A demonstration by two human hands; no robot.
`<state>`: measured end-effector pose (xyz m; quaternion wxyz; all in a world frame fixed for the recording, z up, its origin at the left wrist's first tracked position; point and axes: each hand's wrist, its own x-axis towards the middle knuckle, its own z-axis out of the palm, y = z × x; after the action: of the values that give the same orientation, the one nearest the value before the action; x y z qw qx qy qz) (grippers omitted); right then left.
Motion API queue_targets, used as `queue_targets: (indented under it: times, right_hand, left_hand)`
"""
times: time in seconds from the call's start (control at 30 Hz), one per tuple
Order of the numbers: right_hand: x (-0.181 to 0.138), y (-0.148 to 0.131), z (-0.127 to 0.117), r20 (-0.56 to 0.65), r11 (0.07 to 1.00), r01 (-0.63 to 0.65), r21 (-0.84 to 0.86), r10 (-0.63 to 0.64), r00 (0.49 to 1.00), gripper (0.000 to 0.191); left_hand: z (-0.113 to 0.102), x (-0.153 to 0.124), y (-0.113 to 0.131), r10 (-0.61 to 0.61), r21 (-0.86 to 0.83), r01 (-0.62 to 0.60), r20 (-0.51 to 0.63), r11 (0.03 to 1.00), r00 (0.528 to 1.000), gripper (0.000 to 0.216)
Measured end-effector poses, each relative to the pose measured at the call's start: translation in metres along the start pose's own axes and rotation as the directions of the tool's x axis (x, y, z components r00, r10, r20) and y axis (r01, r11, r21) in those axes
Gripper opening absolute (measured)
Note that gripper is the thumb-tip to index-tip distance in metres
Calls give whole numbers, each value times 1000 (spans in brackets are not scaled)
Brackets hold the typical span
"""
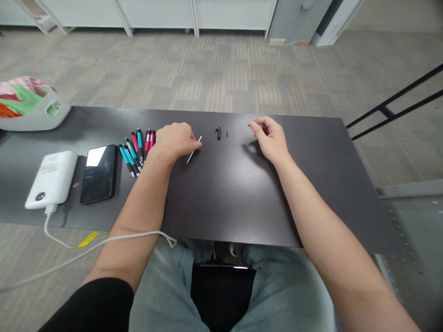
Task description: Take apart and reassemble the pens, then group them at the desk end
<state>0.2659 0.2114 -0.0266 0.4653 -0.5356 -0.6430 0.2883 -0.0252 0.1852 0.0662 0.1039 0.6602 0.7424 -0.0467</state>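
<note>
A: What stage does the work on the black table [224, 198] look to be at?

B: A pen seems to be in pieces. The power bank [51, 180], phone [98, 173] and whole pens [136, 147] lie to the left. The left hand [175, 140] is clamped on a thin white refill [193, 151]. The right hand [270, 138] has its fingertips together, and what they hold is hidden.

A: And next?

B: Likely a fine pinch on the small black parts [218, 133], which lie on the far side between the hands.

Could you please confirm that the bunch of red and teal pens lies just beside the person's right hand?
Not quite: in the head view the pens lie just beside the left hand, which pinches a thin white rod, not beside the right hand.
</note>
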Motion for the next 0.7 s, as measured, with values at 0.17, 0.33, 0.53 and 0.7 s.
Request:
queue_targets:
  times: [0.17, 0.33, 0.53, 0.7]
  right_hand:
    - [0, 3, 0, 3, 1000, 21, 5, -21, 1000, 33]
    - [-1, 1, 1, -9, 1000, 15, 22, -15, 1000, 38]
    - [-1, -5, 2, -23, 1000, -2, 10, 2, 1000, 46]
    - [-1, -3, 3, -14, 1000, 1, -2, -1, 1000, 44]
  left_hand:
    - [-3, 4, -5, 81, -153, -81, -6, 985, 997, 12]
    - [10, 0, 11, 311, -393, -315, -76, 864, 947, 9]
    - [34, -9, 39, 406, -441, -425, -142, 790, 903, 16]
    - [30, 2, 24, 644, -439, -625, -129, 645, 754, 29]
